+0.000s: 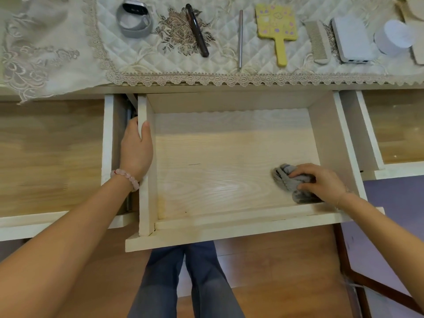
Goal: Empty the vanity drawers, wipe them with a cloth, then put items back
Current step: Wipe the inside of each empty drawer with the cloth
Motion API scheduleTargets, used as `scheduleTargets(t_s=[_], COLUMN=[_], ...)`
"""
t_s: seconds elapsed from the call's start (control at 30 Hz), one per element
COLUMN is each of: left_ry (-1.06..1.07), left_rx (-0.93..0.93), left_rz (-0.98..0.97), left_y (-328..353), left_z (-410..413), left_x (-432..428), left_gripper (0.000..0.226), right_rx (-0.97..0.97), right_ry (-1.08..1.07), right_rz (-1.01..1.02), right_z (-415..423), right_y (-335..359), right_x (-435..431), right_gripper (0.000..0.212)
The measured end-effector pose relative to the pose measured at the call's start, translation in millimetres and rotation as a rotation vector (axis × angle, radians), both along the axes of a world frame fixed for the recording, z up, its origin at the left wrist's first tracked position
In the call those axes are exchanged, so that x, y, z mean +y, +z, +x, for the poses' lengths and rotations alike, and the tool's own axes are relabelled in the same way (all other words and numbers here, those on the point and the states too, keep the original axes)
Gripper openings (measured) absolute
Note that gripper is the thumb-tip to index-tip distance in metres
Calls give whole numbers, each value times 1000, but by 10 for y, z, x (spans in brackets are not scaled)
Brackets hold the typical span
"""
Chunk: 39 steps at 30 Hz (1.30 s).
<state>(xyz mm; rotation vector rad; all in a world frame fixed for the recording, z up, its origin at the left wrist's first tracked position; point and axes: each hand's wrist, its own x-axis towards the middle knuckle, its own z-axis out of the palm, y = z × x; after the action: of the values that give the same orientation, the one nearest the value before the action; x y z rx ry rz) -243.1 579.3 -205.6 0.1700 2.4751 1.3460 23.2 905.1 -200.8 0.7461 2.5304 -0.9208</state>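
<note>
Bench point(142, 58) under a cream quilted lace-edged cover, beyond the drawer. Pale wooden middle drawer point(220, 157) pulled out toward the person, long axis left-right, front panel nearest the person, bare grained floor. Left drawer point(46, 157) and right drawer point(397, 129) also open, one on each side of the middle drawer.

Left hand point(136, 150) grips the middle drawer's left wall, thumb inside, fingers hidden outside; pink bead bracelet point(126, 177) on the wrist. Right hand point(321, 180) inside the middle drawer at its near right corner, fingers and thumb curled on a bunched grey cloth point(283, 177) and pressing it to the floor. Cloth's long axis runs diagonally, far-left to near-right, and its near end touches the front panel.

Beyond the middle drawer, in a row left to right on the bench: grey smartwatch point(134, 19), dark slim object point(197, 31), silver pen point(240, 39), yellow hand mirror point(276, 24) with handle pointing at the drawer, beige comb point(317, 42), white power bank point(351, 40), white round jar point(394, 36).
</note>
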Motion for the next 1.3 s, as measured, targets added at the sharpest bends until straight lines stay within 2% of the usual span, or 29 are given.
scheduleTargets(t_s=[0.27,0.5,0.63,0.77,0.93,1.07,1.17,1.3], left_ry=[14,12,7,8,2,4,6,11], left_rx=[-6,-11,-1,-10,-17,5,2,3], left_rz=[38,28,20,16,38,26,7,-4], left_y=[20,-6,-21,-26,-35,-60,-74,-79], left_z=[1,-7,-13,-14,-13,-9,-13,-17], left_x=[7,2,-4,-4,-15,-8,-12,-8], left_gripper=[33,38,40,42,39,41,46,47], right_rx=[-124,-14,61,110,106,5,-43,-83], right_ry=[150,499,562,600,574,463,231,-57], right_rz=[-15,-3,-45,-6,-95,-33,-83,-14], right_z=[-252,-839,-1150,-1318,-1125,-871,-541,-171], right_y=[42,-92,-158,-204,-179,-103,-16,56], right_x=[-436,-1463,-2023,-2358,-2113,-1483,-899,-331], right_gripper=[34,31,30,30,29,29,29,28])
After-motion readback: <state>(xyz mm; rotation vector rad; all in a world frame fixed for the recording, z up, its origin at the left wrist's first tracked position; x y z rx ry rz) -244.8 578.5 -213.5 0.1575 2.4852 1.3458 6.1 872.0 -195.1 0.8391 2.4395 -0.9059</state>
